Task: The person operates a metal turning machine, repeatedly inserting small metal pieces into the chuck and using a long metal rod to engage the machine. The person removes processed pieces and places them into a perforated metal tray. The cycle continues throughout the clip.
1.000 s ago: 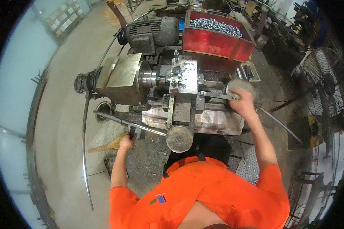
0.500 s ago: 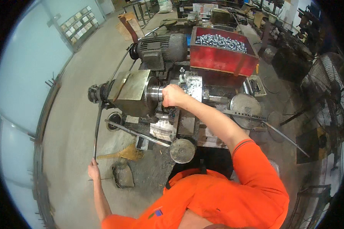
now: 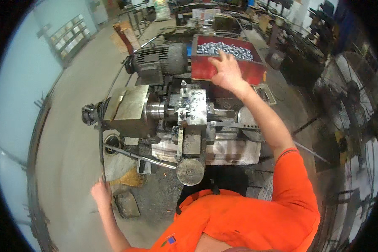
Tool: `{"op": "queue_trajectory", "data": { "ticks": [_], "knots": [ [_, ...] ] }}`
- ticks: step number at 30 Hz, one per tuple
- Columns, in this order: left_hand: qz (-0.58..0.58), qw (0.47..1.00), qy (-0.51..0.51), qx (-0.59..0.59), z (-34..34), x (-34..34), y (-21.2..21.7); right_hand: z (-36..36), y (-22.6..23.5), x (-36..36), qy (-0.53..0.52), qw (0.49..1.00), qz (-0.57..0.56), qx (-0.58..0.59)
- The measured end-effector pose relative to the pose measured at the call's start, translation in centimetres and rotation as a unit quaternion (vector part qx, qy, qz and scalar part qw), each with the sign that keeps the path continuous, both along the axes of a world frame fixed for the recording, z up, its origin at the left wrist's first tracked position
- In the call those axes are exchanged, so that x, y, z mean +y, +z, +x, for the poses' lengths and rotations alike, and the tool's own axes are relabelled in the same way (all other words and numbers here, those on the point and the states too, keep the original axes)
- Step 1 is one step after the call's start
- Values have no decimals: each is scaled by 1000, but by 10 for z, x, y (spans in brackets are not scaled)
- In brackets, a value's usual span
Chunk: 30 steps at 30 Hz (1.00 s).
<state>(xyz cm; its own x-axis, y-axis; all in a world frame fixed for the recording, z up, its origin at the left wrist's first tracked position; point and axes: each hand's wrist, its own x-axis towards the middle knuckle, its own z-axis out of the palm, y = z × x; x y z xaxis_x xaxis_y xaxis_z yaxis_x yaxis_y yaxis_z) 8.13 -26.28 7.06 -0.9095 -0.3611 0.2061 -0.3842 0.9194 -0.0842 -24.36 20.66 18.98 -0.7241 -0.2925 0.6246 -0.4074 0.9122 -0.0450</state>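
Note:
Low on the left, my left hand is closed round the lower end of a long metal lever. This lever comes down from the left end of a small greasy lathe. My right hand is stretched out with its fingers apart, in front of the red box. Its fingertips overlap the near side of the heap of small shiny metal cylinders in that box; whether they touch, I cannot tell. The lathe's chuck and the tool block lie closer to me, below that hand.
A ribbed electric motor sits behind the lathe. A second bar and a round handwheel stick out in front. A broom and a dustpan lie on the floor. At right stands a caged fan.
My right hand has left the chuck and moved up and right to the red box, its fingers opening. My left hand still grips the lever. The whole view has shifted slightly.

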Motion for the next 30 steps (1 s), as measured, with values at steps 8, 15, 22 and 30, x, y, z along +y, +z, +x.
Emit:
{"op": "queue_trajectory", "data": {
  "ticks": [8, 15, 22, 30],
  "knots": [
    [367, 865, -320, 122, -136, 124, -52, 149, -65, 152, -19, 978, -165, -125],
    [421, 871, -253, -30, -154, 143, -98, 417, -242, 308, -471, 794, -143, -357],
    [445, 850, -258, -115, -171, 133, -103, 517, -351, 300, -495, 723, -85, -475],
    [310, 925, -168, -140, -168, 134, -102, 469, -396, 316, -437, 731, -6, -524]
  ]
}}
